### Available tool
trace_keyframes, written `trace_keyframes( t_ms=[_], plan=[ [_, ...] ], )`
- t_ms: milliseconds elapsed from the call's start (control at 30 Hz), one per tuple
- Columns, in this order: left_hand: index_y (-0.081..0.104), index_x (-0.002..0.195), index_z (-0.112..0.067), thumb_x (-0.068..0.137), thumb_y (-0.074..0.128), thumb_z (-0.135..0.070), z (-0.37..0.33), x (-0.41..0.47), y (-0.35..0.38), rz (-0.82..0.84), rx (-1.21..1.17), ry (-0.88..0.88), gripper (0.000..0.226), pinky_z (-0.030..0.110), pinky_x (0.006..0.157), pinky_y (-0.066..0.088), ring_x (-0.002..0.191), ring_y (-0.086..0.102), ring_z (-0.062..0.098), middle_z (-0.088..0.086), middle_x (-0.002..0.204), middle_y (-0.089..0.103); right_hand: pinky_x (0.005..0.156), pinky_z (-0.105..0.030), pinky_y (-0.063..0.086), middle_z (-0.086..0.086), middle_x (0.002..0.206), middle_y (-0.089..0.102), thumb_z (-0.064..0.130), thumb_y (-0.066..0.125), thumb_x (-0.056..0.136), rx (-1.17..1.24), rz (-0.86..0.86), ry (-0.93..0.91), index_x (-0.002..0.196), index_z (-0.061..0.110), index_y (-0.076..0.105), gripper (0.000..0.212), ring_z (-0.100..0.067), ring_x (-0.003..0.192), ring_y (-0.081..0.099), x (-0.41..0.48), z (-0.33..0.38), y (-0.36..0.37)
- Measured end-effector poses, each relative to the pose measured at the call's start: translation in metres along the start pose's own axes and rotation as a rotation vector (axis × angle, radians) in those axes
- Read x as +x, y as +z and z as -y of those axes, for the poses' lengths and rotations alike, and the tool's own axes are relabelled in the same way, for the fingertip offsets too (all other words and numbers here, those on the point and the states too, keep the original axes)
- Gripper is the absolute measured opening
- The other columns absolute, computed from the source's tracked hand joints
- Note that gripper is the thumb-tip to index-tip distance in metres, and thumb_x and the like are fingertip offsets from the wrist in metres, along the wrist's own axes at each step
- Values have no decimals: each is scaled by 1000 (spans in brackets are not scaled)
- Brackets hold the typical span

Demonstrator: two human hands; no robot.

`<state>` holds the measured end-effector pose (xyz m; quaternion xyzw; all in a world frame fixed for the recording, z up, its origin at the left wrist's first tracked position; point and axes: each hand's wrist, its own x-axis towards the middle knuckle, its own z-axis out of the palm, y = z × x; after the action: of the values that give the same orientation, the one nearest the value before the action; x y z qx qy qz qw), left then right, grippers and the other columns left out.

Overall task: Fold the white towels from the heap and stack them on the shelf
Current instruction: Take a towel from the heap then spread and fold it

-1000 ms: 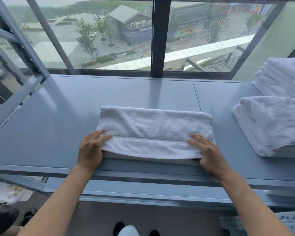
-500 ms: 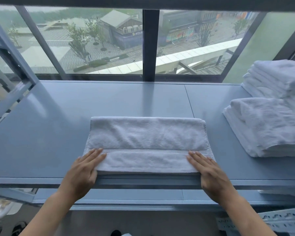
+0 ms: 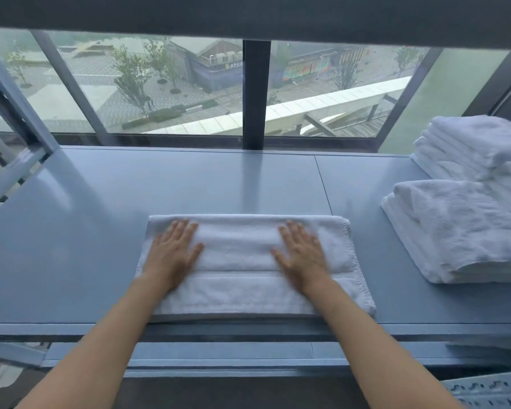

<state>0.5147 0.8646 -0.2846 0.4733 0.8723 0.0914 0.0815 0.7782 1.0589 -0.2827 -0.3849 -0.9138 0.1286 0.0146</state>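
Observation:
A folded white towel (image 3: 248, 293) lies flat near the front edge of the blue-grey shelf (image 3: 101, 231). My left hand (image 3: 173, 255) rests palm down on the towel's left part, fingers spread. My right hand (image 3: 303, 256) lies palm down on its right part, fingers spread too. Neither hand grips the cloth. At the right end of the shelf stand two stacks of folded white towels, a near stack (image 3: 466, 231) and a taller far stack (image 3: 478, 146).
A large window (image 3: 165, 87) with a dark central post runs behind the shelf. Slanted blue frame bars (image 3: 9, 113) stand at the left end. A lower shelf (image 3: 219, 354) shows below the front edge, and a perforated basket rim (image 3: 493, 392) sits at bottom right.
Both hands have slid from the towel's front edge up onto its top, away from me, and now lie flat on it. The view has tilted down and moved closer.

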Motion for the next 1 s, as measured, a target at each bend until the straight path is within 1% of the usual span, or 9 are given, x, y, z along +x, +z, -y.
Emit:
trace_keyframes(
  t_ms=[100,333,500,567,633,700,800,900,1000],
  plan=[
    [12,164,-33,84,2,-75,33,3,-7,7,0,-88,91,51,125,14,159,0,14,-8,172,3,128,-41,1,3,173,4,62,24,101,-13,-47,129,164,28,15,73,-17,159,1,6,-47,-8],
    [4,164,-30,97,13,-64,21,-13,-8,64,18,-154,76,57,125,11,158,-6,15,-8,172,-5,128,-37,-3,6,172,1,67,4,87,14,-47,90,164,28,11,87,-12,158,-3,2,-55,-15],
    [0,164,-24,103,21,-63,-5,-34,-14,166,131,-308,76,63,121,15,159,-2,23,-2,173,-4,126,-55,12,-6,171,15,59,8,88,-20,-119,189,161,19,25,85,-25,158,11,-12,-26,-27],
    [6,164,-16,102,17,-65,-22,-43,-25,256,227,-434,80,65,121,15,158,7,27,4,172,5,125,-56,8,-7,172,7,60,15,95,58,-122,220,162,16,20,81,-28,158,5,-31,11,-22],
    [28,158,-16,103,20,-62,-44,-53,-42,371,375,-500,72,66,120,17,152,29,30,7,166,29,125,-53,2,-5,172,-9,68,20,99,134,-29,238,164,15,5,85,-29,158,-8,-55,48,-14],
    [51,144,-24,105,29,-56,-66,-53,-63,381,491,-428,55,64,116,28,138,49,30,4,151,52,125,-52,-3,-6,170,-20,74,22,98,168,50,286,163,14,-6,94,-29,157,-18,-69,71,-3],
    [60,130,-25,103,37,-50,-86,-37,-70,148,292,-119,43,45,105,45,125,59,26,1,137,62,124,-53,-13,-12,167,-27,79,17,93,103,32,268,162,10,-12,101,-33,154,-26,-71,80,22],
    [43,152,-28,98,23,-55,-85,-20,-42,89,41,317,64,44,117,36,149,35,20,-5,161,39,123,-52,-14,-10,168,-24,85,3,83,70,27,152,163,12,-8,109,-31,155,-24,-60,69,30],
    [17,162,-38,95,10,-57,-71,-12,-13,157,89,435,70,44,125,17,158,1,13,-16,170,7,126,-54,-5,-6,170,-18,93,-12,73,18,56,-33,164,16,-3,120,-27,157,-17,-41,45,23]
  ],
)
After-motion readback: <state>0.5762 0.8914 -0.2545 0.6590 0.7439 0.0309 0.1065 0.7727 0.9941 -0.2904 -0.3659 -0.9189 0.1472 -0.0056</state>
